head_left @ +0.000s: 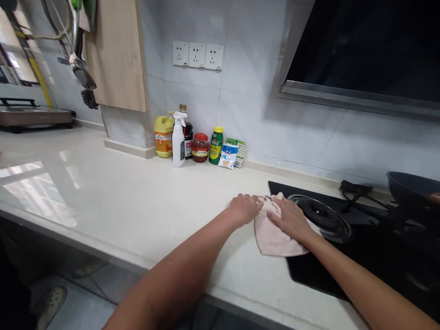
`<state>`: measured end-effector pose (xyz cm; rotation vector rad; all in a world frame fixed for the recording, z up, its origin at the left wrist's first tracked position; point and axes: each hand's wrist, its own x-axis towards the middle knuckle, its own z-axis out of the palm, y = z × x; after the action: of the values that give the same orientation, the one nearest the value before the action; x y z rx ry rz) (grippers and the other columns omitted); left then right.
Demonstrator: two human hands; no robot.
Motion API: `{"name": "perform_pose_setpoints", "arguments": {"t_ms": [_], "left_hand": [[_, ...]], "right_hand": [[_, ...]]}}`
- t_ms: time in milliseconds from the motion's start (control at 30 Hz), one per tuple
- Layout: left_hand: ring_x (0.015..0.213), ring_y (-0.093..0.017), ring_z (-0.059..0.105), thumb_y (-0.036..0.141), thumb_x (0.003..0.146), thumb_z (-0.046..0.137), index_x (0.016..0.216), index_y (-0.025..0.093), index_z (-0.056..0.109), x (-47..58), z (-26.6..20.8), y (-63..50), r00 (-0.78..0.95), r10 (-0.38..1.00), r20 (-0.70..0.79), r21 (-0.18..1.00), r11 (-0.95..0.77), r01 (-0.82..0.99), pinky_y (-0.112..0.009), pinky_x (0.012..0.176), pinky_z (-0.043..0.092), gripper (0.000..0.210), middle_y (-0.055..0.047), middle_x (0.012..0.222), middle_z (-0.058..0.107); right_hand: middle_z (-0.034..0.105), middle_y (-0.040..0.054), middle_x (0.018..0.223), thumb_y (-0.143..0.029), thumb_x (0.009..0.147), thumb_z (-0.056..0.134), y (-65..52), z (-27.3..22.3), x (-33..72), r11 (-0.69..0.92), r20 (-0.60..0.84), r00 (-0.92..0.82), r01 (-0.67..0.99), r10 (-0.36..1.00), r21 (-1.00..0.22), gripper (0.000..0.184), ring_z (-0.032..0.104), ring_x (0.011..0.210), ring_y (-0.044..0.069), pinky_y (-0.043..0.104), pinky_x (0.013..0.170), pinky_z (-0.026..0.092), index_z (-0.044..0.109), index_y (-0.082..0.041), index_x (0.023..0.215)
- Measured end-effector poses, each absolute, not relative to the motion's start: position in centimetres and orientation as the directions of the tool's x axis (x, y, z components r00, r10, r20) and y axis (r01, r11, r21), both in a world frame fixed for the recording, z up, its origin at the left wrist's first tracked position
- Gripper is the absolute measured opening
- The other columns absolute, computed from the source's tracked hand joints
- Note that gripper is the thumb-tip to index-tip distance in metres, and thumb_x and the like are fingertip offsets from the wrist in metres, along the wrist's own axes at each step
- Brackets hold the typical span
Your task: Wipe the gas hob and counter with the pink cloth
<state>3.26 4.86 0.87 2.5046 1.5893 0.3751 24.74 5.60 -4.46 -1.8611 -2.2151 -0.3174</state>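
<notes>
A pale pink cloth (pixel 278 240) lies partly on the white counter and partly over the left edge of the black glass cooktop (pixel 319 270). My left hand (pixel 244 209) is closed at the cloth's left upper corner, its fingers curled round the bunched edge. On top of the cloth my right hand (pixel 290 217) lies flat with fingers stretched forward, pressing it down. Just right of that hand is the round burner (pixel 318 213) of the cooktop, with a clear ring around it. The cloth's underside is hidden.
Along the wall stand a yellow jug (pixel 164 137), a white spray bottle (pixel 178 142), a dark sauce bottle (pixel 188 137), a red-lidded jar (pixel 200 149), a green bottle (pixel 216 146) and small packets (pixel 228 156). A dark wok (pixel 412 188) is at right, below the range hood (pixel 364 55).
</notes>
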Motion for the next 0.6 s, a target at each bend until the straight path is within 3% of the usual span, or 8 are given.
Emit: {"name": "perform_pose_setpoints", "arguments": {"t_ms": [300, 600], "left_hand": [[0.114, -0.033, 0.054, 0.046, 0.100, 0.031, 0.112, 0.022, 0.066, 3.5, 0.5, 4.2, 0.408, 0.902, 0.145, 0.248, -0.432, 0.867, -0.045, 0.092, 0.044, 0.045, -0.012, 0.118, 0.066], [0.113, -0.029, 0.056, 0.048, 0.100, 0.025, 0.117, 0.025, 0.065, 4.1, 0.1, 4.2, 0.401, 0.903, 0.156, 0.267, -0.429, 0.863, -0.041, 0.090, 0.046, 0.049, -0.009, 0.122, 0.064]], "right_hand": [[0.043, 0.0090, 0.152, -0.057, 0.094, 0.044, -9.1, -5.7, 27.5, 0.321, 0.364, -0.275, 0.945, 0.890, -0.070, 0.057, 0.037, 0.142, 0.031, 0.052, 0.115, 0.034, 0.048, -0.024, 0.140], [0.051, 0.0110, 0.143, -0.055, 0.095, 0.043, -5.7, -4.6, 26.1, 0.367, 0.371, -0.318, 0.928, 0.873, -0.068, 0.055, 0.045, 0.134, 0.030, 0.048, 0.112, 0.036, 0.048, -0.023, 0.139]]}}
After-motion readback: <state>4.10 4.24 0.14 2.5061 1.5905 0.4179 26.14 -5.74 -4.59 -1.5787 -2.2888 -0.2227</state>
